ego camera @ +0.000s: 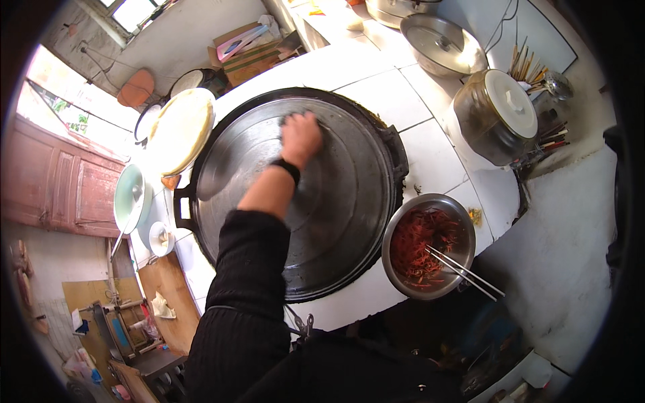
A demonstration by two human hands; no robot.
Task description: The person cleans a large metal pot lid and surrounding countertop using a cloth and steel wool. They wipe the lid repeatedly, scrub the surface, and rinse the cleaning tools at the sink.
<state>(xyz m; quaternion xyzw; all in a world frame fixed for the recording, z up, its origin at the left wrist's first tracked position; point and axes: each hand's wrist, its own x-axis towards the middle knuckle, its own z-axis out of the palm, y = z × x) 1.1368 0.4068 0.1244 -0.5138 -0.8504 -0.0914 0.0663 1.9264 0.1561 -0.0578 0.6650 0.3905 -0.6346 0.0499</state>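
Observation:
My left hand (301, 137), with a dark band at its wrist, reaches onto the far part of a large round metal griddle or lid (342, 201). Its fingers are bent down and blurred; a dark patch shows around them, and whether that is a held pad or shadow cannot be told. My right hand is out of view. To the right of the round metal surface, a steel bowl (471, 229) holds shredded reddish food, with a pair of metal chopsticks (468, 272) resting in it and over its rim. A stack of pale flatbreads (181, 131) lies at the left.
White tiles (428, 156) surround the griddle. Left are a pale green bowl (121, 199) with a ladle, a small white bowl (162, 239) and a wooden board (171, 297). Right stand a lidded pot (491, 121), a steel basin (443, 45) and a bundle of chopsticks (526, 65).

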